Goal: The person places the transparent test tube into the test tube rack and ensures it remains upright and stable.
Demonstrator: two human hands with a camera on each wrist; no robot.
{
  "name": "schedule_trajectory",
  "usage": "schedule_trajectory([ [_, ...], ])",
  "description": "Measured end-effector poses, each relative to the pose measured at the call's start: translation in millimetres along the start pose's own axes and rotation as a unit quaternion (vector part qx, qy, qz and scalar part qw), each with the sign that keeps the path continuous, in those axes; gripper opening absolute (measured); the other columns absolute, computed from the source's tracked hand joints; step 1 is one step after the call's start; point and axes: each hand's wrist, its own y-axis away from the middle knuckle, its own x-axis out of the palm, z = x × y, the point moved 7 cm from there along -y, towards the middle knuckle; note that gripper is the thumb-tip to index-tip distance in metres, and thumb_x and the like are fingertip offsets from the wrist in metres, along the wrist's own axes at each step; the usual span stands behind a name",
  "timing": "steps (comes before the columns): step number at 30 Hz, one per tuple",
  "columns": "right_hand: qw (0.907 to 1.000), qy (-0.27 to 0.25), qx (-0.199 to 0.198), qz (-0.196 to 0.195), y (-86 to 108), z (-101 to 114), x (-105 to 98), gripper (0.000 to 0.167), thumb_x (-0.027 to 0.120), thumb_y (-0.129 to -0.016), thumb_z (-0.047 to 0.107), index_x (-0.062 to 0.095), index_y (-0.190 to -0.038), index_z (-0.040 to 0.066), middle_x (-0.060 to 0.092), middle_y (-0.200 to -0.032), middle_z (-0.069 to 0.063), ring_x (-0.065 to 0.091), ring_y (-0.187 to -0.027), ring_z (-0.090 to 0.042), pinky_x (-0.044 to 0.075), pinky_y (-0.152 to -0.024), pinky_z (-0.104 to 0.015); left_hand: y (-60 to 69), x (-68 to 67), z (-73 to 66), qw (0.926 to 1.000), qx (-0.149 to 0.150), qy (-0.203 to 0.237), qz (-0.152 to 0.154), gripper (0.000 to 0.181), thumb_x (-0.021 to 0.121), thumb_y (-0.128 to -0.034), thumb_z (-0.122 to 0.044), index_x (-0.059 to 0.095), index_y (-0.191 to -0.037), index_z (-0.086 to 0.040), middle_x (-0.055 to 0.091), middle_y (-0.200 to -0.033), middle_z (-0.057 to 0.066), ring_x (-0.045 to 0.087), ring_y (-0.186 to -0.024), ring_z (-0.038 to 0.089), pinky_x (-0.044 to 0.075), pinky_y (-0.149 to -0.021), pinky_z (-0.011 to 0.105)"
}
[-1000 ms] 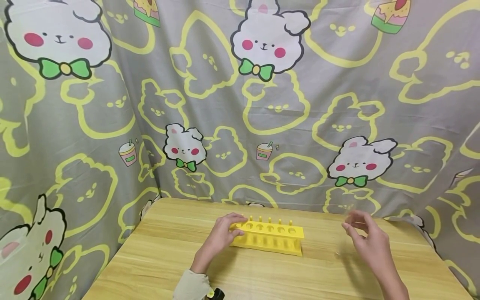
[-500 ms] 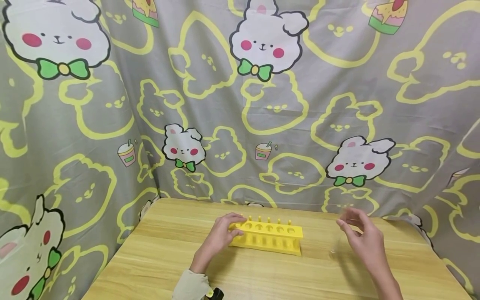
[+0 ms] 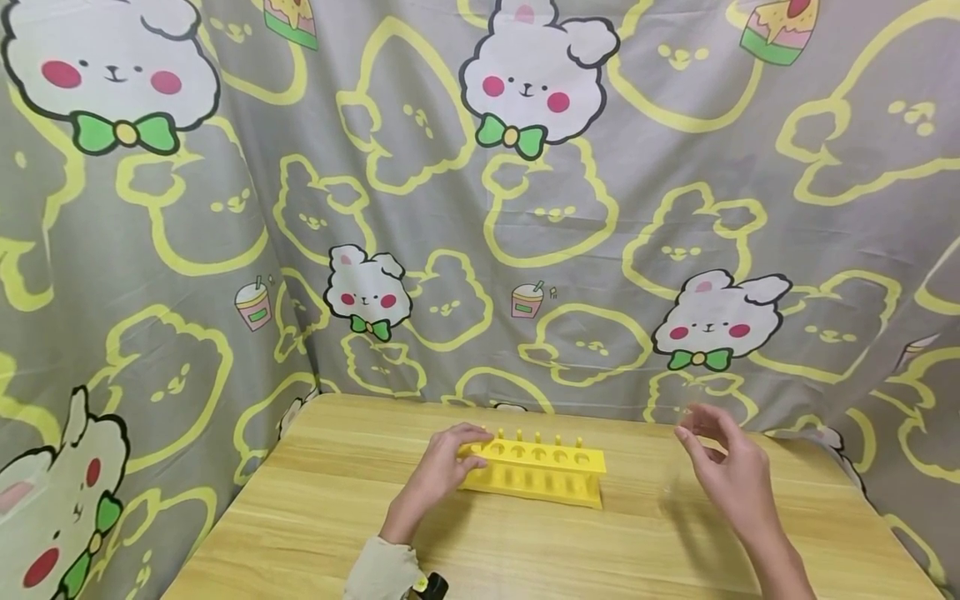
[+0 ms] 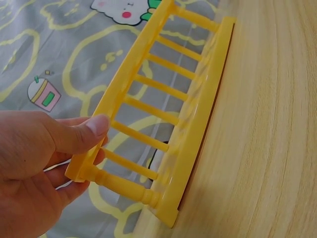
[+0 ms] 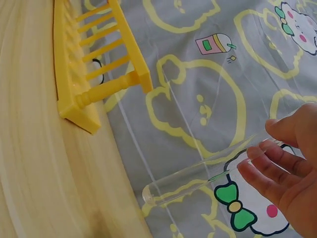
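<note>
A yellow test tube rack stands upright on the table, with one row of round holes in its top bar and a row of pegs behind. My left hand grips the left end of that top bar between thumb and fingers, as the left wrist view also shows. To the right of the rack, apart from it, my right hand pinches a clear glass-like test tube near its upper end. The tube hangs with its rounded end down; in the head view it is faint. Whether its tip touches the table I cannot tell.
A wood-grain table carries the rack. Behind and to the left hangs a grey curtain printed with rabbits. A small black object shows at the left sleeve's cuff.
My right hand has shifted slightly left toward the rack with the test tube, then hardly moved. The left hand and the rack have stayed put.
</note>
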Motion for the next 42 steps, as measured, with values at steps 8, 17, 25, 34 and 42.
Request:
schedule_trajectory([
  [8, 1.0000, -0.006, -0.002, 0.000, -5.1, 8, -2, 0.034, 0.077, -0.089, -0.001, 0.067, -0.121, 0.001, 0.071, -0.098, -0.011, 0.059, -0.092, 0.018, 0.052, -0.072, -0.003, -1.3, 0.3, 0.7, 1.0000, 0.003, -0.008, 0.000, 0.036, 0.078, -0.0877, 0.000, 0.071, -0.122, 0.004, 0.068, -0.125, 0.019, 0.065, -0.117, 0.035, 0.054, -0.102, 0.047],
  [17, 0.9999, -0.003, -0.013, 0.008, -8.6, 17, -4, 0.035, 0.076, -0.092, 0.001, 0.067, -0.125, 0.001, 0.071, -0.101, -0.011, 0.058, -0.095, 0.018, 0.051, -0.073, -0.003, -1.4, -1.6, -2.5, 0.9997, 0.017, -0.016, -0.009, 0.036, 0.079, -0.0857, 0.001, 0.071, -0.121, 0.003, 0.069, -0.123, 0.017, 0.066, -0.115, 0.034, 0.055, -0.101, 0.047],
  [25, 0.9998, -0.017, -0.011, 0.002, -12.6, 25, -4, 0.037, 0.076, -0.091, 0.000, 0.067, -0.127, 0.003, 0.072, -0.100, -0.007, 0.060, -0.095, 0.016, 0.052, -0.075, -0.003, -1.8, 0.2, -0.5, 0.9998, 0.011, -0.017, -0.008, 0.036, 0.079, -0.0858, 0.002, 0.072, -0.122, 0.001, 0.069, -0.124, 0.015, 0.066, -0.115, 0.034, 0.056, -0.100, 0.046],
  [34, 0.9996, -0.015, -0.019, 0.013, -15.8, 33, 0, 0.038, 0.075, -0.092, 0.000, 0.067, -0.129, 0.004, 0.071, -0.101, -0.008, 0.060, -0.095, 0.017, 0.052, -0.076, -0.003, -1.4, 0.2, 0.0, 0.9998, 0.004, -0.017, -0.008, 0.036, 0.079, -0.0859, 0.001, 0.072, -0.121, 0.000, 0.069, -0.124, 0.015, 0.066, -0.115, 0.032, 0.055, -0.101, 0.045],
  [42, 0.9994, -0.024, -0.021, 0.016, -17.6, 38, 5, 0.038, 0.075, -0.091, 0.000, 0.068, -0.128, 0.004, 0.073, -0.102, -0.012, 0.061, -0.095, 0.015, 0.052, -0.076, -0.004, 0.1, -0.6, 0.2, 0.9998, 0.006, -0.014, -0.011, 0.037, 0.079, -0.0853, 0.002, 0.072, -0.121, 0.002, 0.070, -0.123, 0.015, 0.066, -0.115, 0.033, 0.055, -0.101, 0.045],
])
